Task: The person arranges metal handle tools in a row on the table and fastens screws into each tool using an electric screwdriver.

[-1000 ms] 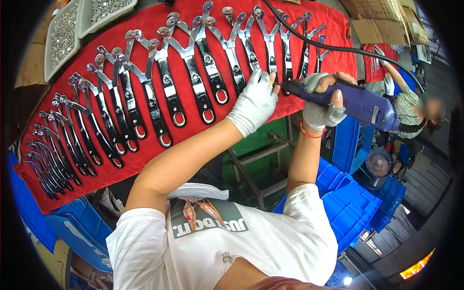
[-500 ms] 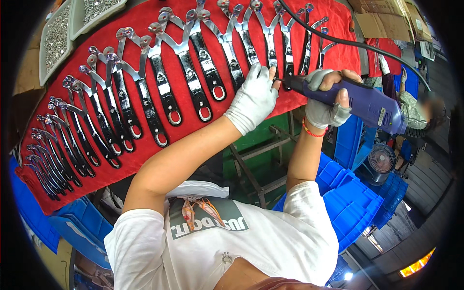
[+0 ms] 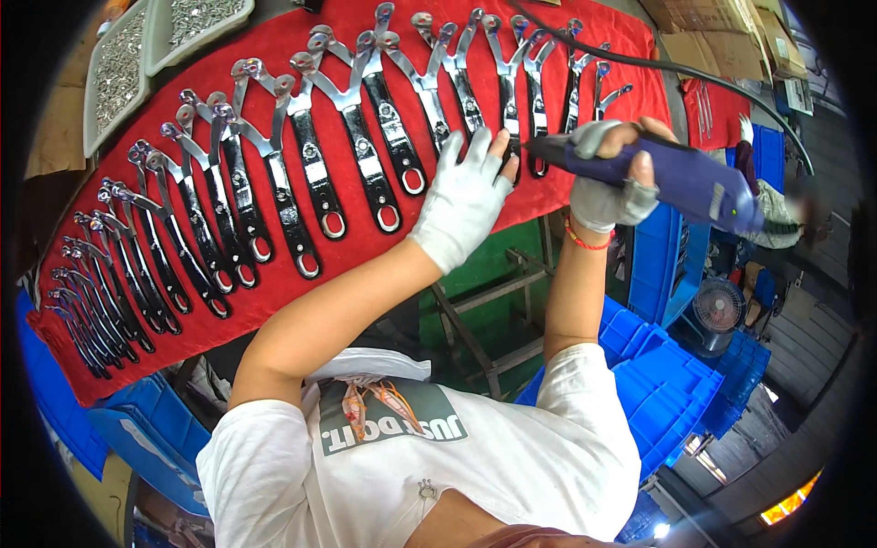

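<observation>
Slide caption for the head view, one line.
Gloved right grip holds a purple power tool, left grip spread beside it, at a red cloth bearing forked, black-handled parts.

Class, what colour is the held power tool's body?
Purple: the power tool's body, best seen in the head view.

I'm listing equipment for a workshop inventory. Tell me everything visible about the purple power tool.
The power tool has a long purple, plastic-looking body, a dark tapering nose and a pale patch on its side. The right hand grips it around the front, the nose pointing left over the red cloth, toward the left hand. Blur hides finer detail.
</observation>
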A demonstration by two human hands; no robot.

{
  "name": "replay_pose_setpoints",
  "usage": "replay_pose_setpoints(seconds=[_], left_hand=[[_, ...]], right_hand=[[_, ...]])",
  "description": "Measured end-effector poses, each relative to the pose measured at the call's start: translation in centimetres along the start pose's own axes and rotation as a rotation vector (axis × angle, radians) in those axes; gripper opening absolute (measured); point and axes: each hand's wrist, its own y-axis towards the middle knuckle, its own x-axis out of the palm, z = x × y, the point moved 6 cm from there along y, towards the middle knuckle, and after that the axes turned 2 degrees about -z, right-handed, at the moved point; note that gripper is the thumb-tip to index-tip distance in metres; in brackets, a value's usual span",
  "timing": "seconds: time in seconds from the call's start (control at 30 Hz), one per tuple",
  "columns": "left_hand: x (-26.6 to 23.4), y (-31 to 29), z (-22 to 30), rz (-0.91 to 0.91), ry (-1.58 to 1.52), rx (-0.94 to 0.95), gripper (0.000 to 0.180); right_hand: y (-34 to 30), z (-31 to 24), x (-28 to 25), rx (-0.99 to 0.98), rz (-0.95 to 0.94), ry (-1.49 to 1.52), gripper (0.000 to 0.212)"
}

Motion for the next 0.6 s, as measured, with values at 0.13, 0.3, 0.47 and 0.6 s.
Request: replay_pose_setpoints(seconds=[0.13, 0.3, 0.47, 0.6], left_hand=[[-1.1, -1.9, -1.5, -0.138, 0.041, -0.119, 0.059], [-0.9, -1.9, -1.8, -0.138, 0.058, -0.091, 0.058], [-0.5, -1.7, -1.7, -0.159, 0.125, -0.078, 0.056], [-0.4, -1.4, -1.4, -0.169, 0.174, -0.04, 0.052]], right_hand=[[1.5, 0.9, 2.1, -0.074, -0.023, 0.063, 0.043], [2.3, 3.7, 3.4, -0.046, 0.031, 0.056, 0.042], [2.2, 4.2, 3.1, -0.022, -0.065, -0.006, 0.039], [2.5, 4.3, 3.4, -0.026, -0.091, -0.061, 0.039]])
